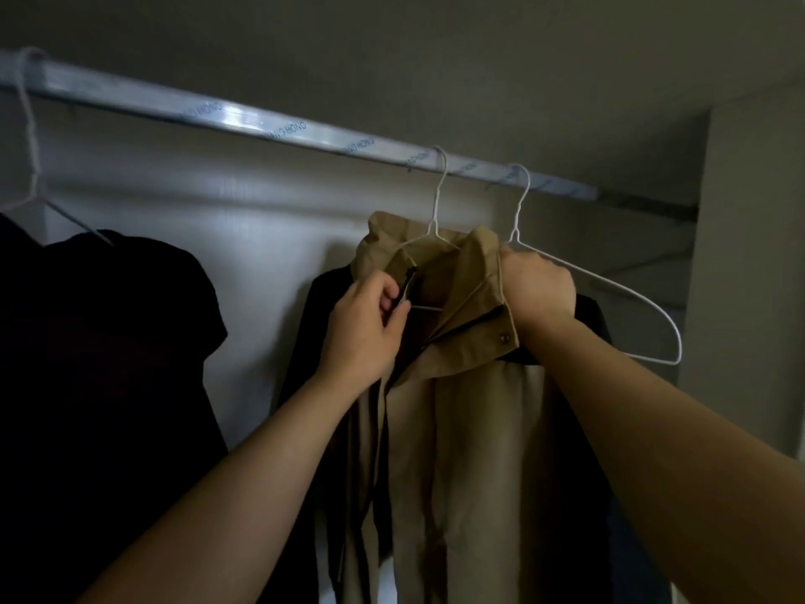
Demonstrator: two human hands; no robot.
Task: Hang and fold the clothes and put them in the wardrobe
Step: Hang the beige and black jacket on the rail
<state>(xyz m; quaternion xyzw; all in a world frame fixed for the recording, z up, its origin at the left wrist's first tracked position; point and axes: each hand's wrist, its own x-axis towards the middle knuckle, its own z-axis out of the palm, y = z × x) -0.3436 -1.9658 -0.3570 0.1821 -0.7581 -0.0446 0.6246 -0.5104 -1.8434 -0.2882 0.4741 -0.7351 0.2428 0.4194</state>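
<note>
- Hung on the rail point(244, 117) by a white wire hanger point(438, 198): the tan coat point(470, 429), collar bunched up just under the hook, body dropping straight down between the two forearms.
- Pinching the coat's left front edge just below the collar with the left grip point(366, 329), thumb against curled fingertips; a short run of the hanger's wire visible just beside that pinch.
- Clenched round the right side of the collar with the right grip point(538, 289), fingers curled over the cloth at shoulder level; wire caught inside that fist or not, cannot tell.
- Key relation: long axis of the coat vertical, hanger bar crosswise, one grip near each end of that bar, both at about collar height, hook above and between them.
- Cloth not yet lying flat over the wire on either side, so probably mid-way through seating the coat; likely calls for drawing the collar outward and down over the right end, with the right grip nearest for that.
- Crowded on that side: an empty hanger point(610, 285) hooked on the rail just beside, one arm passing right behind the right grip; some risk of snagging or dragging it along.
- Close behind the coat, dark clothes point(313, 320); well apart to the left, another dark garment point(109, 342) on its own hanger.
</note>
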